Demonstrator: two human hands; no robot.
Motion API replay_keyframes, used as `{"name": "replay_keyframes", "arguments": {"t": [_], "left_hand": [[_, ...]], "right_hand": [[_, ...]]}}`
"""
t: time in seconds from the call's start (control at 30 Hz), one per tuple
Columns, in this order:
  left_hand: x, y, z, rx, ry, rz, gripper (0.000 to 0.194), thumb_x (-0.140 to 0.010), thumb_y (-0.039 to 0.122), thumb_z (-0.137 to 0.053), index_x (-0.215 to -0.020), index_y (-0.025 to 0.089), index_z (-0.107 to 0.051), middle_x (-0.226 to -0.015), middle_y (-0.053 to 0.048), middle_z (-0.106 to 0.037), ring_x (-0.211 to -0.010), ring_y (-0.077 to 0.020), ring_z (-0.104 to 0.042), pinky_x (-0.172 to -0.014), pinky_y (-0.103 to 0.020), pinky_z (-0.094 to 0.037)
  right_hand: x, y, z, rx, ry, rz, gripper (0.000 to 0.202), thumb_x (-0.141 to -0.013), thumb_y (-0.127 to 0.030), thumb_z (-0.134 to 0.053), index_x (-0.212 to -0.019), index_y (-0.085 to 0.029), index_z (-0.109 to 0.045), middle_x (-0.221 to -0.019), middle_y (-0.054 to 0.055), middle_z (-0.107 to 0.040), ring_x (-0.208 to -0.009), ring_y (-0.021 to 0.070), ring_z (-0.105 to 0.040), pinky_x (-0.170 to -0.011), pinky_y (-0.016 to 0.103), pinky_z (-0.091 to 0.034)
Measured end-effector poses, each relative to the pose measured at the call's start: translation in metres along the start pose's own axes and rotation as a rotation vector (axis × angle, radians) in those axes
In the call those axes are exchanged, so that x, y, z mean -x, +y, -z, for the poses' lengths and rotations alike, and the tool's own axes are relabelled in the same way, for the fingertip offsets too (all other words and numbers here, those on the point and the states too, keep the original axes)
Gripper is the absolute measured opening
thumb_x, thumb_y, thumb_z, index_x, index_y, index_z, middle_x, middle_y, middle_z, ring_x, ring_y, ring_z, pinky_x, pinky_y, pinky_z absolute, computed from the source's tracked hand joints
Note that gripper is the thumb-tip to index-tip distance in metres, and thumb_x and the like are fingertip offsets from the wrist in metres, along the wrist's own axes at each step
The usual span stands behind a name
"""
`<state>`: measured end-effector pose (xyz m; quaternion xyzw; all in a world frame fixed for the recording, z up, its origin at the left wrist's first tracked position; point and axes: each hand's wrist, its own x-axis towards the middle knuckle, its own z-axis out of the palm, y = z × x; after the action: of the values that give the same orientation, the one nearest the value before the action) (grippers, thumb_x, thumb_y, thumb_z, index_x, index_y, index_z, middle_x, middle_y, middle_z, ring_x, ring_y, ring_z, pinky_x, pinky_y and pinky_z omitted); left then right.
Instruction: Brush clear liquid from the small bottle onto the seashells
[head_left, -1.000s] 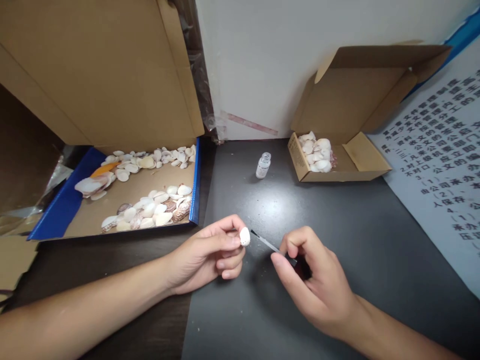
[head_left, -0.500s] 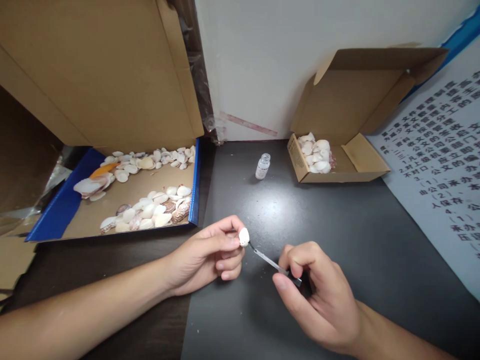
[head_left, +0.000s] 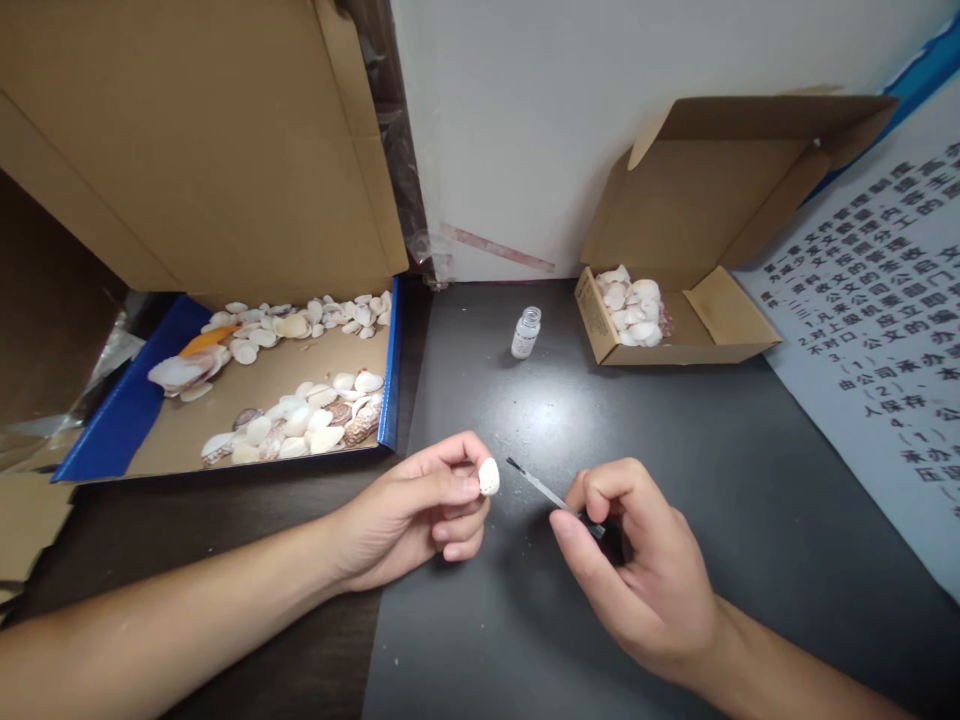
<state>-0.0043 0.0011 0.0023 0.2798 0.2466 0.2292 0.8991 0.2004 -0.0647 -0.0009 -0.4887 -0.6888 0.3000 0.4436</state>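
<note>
My left hand (head_left: pixel 424 510) pinches a small white seashell (head_left: pixel 489 477) between thumb and fingertips, above the dark table. To its right, my right hand (head_left: pixel 641 560) is closed on the black cap of a small applicator brush (head_left: pixel 541 487). The brush's pale stem slants up and left, and its dark bristle tip stops a short gap away from the shell. A little glass bottle (head_left: pixel 526 334) with a white label stands upright and uncapped on the grey mat, beyond both hands.
At left, an open blue-edged cardboard box (head_left: pixel 390 380) holds many shells in two groups. A smaller open brown box (head_left: pixel 690 353) with white shells stands at back right. A white panel (head_left: pixel 495 140) rises behind, and a printed sheet (head_left: pixel 885 330) lies at far right.
The brush tip has come away from the shell, as my right hand has shifted slightly upward. My left hand keeps hold of the shell in nearly the same place.
</note>
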Motion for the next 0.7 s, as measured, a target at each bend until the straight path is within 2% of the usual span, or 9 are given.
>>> {"name": "replay_keyframes", "arguments": {"t": [0.17,0.23,0.3,0.4,0.5,0.57,0.7], "left_hand": [[0.0004,-0.0002,0.0000,0.001,-0.005,0.000,0.005,-0.089,0.019,-0.058,-0.084,0.018,-0.057,-0.063,0.006,-0.037,-0.049,-0.0060,-0.025,-0.051,-0.022,-0.029],[0.0004,-0.0001,-0.0003,0.000,-0.005,-0.002,0.004,-0.089,0.019,-0.058,-0.084,0.018,-0.057,-0.063,0.006,-0.037,-0.050,-0.0060,-0.025,-0.051,-0.022,-0.029],[0.0002,-0.0002,-0.0004,-0.002,-0.002,-0.009,0.004,-0.088,0.018,-0.059,-0.085,0.018,-0.057,-0.063,0.006,-0.037,-0.050,-0.0061,-0.026,-0.051,-0.022,-0.029],[0.0001,-0.0014,-0.0005,-0.013,-0.002,-0.025,0.004,-0.087,0.018,-0.060,-0.084,0.017,-0.057,-0.064,0.006,-0.039,-0.049,-0.0054,-0.027,-0.051,-0.022,-0.030],[0.0006,-0.0035,-0.0011,-0.047,-0.012,-0.038,0.008,-0.086,0.018,-0.063,-0.082,0.017,-0.056,-0.062,0.007,-0.040,-0.048,-0.0045,-0.028,-0.050,-0.021,-0.031],[0.0008,-0.0047,-0.0017,-0.071,-0.017,-0.039,0.011,-0.086,0.020,-0.064,-0.082,0.017,-0.054,-0.060,0.008,-0.038,-0.048,-0.0046,-0.027,-0.050,-0.020,-0.031],[-0.0004,-0.0057,-0.0013,-0.107,-0.045,-0.028,0.014,-0.090,0.024,-0.061,-0.083,0.018,-0.051,-0.056,0.010,-0.034,-0.047,-0.0048,-0.024,-0.050,-0.019,-0.030]], "right_hand": [[0.0008,0.0006,-0.0007,-0.083,-0.075,0.046,0.022,-0.090,-0.014,-0.052,-0.089,-0.027,-0.034,-0.070,-0.006,-0.044,-0.050,0.0102,-0.038,-0.048,0.023,-0.034],[0.0005,0.0007,-0.0008,-0.047,-0.092,0.003,0.024,-0.091,-0.014,-0.053,-0.088,-0.027,-0.034,-0.068,-0.007,-0.042,-0.048,0.0098,-0.036,-0.046,0.023,-0.032],[0.0005,0.0010,-0.0005,-0.029,-0.068,-0.045,0.022,-0.093,-0.013,-0.050,-0.088,-0.027,-0.034,-0.067,-0.007,-0.039,-0.048,0.0100,-0.035,-0.046,0.024,-0.030],[0.0016,0.0017,-0.0003,-0.086,-0.036,-0.010,0.017,-0.094,-0.012,-0.044,-0.093,-0.026,-0.035,-0.072,-0.005,-0.041,-0.052,0.0114,-0.038,-0.049,0.025,-0.034],[0.0021,0.0022,-0.0006,-0.111,-0.076,0.024,0.015,-0.094,-0.014,-0.044,-0.095,-0.027,-0.035,-0.074,-0.005,-0.043,-0.054,0.0121,-0.040,-0.051,0.025,-0.036],[0.0011,0.0024,-0.0006,-0.054,-0.097,-0.016,0.015,-0.095,-0.015,-0.046,-0.095,-0.026,-0.036,-0.072,-0.006,-0.041,-0.052,0.0115,-0.039,-0.050,0.026,-0.034],[-0.0002,0.0031,0.0001,-0.032,-0.015,-0.061,0.015,-0.096,-0.015,-0.046,-0.092,-0.026,-0.037,-0.069,-0.007,-0.039,-0.050,0.0108,-0.037,-0.049,0.025,-0.032]]}}
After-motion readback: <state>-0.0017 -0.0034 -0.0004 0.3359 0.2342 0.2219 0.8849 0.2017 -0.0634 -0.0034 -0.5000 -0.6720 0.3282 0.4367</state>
